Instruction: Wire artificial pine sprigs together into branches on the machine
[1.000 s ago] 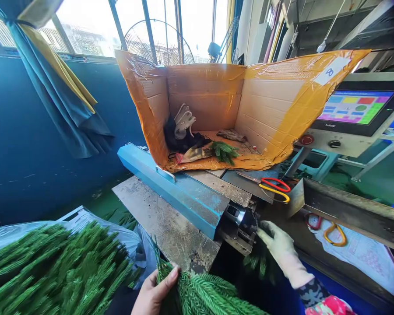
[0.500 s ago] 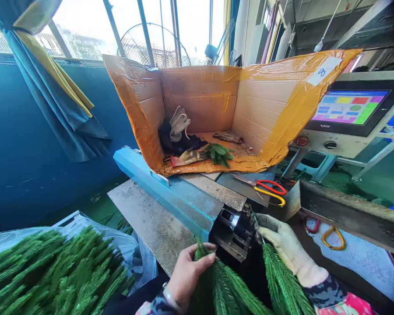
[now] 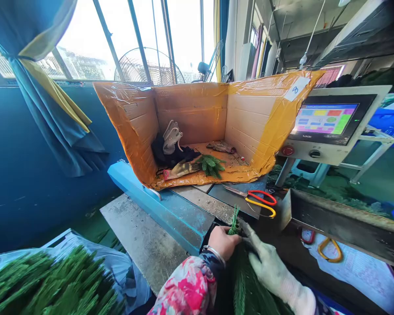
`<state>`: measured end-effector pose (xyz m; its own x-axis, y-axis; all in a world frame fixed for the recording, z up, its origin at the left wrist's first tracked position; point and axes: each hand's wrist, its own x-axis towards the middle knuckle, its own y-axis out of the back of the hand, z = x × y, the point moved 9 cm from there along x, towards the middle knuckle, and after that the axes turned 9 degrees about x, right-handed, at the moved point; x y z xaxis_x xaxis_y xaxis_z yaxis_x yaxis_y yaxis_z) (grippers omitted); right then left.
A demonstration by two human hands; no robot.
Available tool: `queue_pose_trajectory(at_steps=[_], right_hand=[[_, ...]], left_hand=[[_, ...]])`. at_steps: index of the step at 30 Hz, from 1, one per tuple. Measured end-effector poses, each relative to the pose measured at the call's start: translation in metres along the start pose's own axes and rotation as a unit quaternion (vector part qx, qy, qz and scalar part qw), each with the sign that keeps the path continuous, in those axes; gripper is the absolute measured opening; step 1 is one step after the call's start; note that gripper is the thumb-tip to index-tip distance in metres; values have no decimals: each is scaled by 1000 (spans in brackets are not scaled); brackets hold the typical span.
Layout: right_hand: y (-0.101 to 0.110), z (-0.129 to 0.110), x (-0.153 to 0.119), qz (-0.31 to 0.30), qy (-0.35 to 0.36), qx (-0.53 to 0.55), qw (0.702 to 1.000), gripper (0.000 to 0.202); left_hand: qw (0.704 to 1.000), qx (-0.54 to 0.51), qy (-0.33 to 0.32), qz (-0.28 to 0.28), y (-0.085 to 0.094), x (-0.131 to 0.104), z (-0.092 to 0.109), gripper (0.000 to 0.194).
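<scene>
My bare left hand (image 3: 223,241) is closed around the upper end of some green artificial pine branches (image 3: 239,284), a small tuft of needles sticking up above its fingers. Close beside it on the right, my gloved right hand (image 3: 267,260) grips the same branches, its fingertips against their top; part of its grip is hidden. The branches hang down between and below both hands. Just behind the hands lies the front end of a blue machine (image 3: 180,214), its working head mostly covered by them.
An orange-taped cardboard box (image 3: 190,103) holding gloves and a sprig stands on the machine. Scissors (image 3: 261,203) lie near a metal trough (image 3: 341,223) at right. A control screen (image 3: 326,118) stands behind. More pine branches (image 3: 52,284) are heaped at lower left.
My left hand has moved right and up with its branches. My right hand has come back from the machine head, and both hands are now together. The view has shifted slightly.
</scene>
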<state>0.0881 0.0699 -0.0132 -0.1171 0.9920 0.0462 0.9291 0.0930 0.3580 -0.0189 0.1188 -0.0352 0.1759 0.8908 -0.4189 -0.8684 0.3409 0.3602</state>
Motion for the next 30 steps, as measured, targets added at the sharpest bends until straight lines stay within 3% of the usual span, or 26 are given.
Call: queue_pose_trajectory(at_steps=[2, 5, 6, 8, 11, 13, 16, 21, 24, 27, 30], right_hand=[[6, -11, 6, -27, 21, -146, 989, 65], [50, -20, 35, 29, 8, -290, 956, 52], [67, -20, 47, 53, -1, -311, 949, 49], [87, -15, 75, 40, -14, -336, 941, 46], [94, -5, 106, -34, -34, -346, 937, 44], [96, -6, 111, -62, -45, -338, 938, 50], [102, -14, 90, -66, -58, -307, 948, 52], [108, 1, -4, -80, -89, -219, 968, 53], [106, 8, -48, -55, -26, -259, 964, 55], [92, 9, -60, -72, 26, -348, 934, 58], [80, -2, -52, -67, 73, -427, 899, 61]], left_hand=[[1000, 1, 0, 17, 3, 1, -2, 20], [999, -5, -4, 39, 6, 0, -4, 20], [999, -7, -6, 44, 6, -1, -4, 21], [999, -13, -8, 49, 7, -1, -5, 22], [998, -25, -10, 51, 6, -1, -4, 22], [998, -35, -12, 55, 6, -1, -3, 19], [997, -61, -10, 52, 7, -2, -1, 18], [990, -140, 5, 11, 3, -1, 4, 28], [988, -155, 3, -3, 2, 3, 12, 32], [989, -148, -5, -8, 2, 6, 20, 32], [990, -140, -6, -12, 2, 7, 24, 31]])
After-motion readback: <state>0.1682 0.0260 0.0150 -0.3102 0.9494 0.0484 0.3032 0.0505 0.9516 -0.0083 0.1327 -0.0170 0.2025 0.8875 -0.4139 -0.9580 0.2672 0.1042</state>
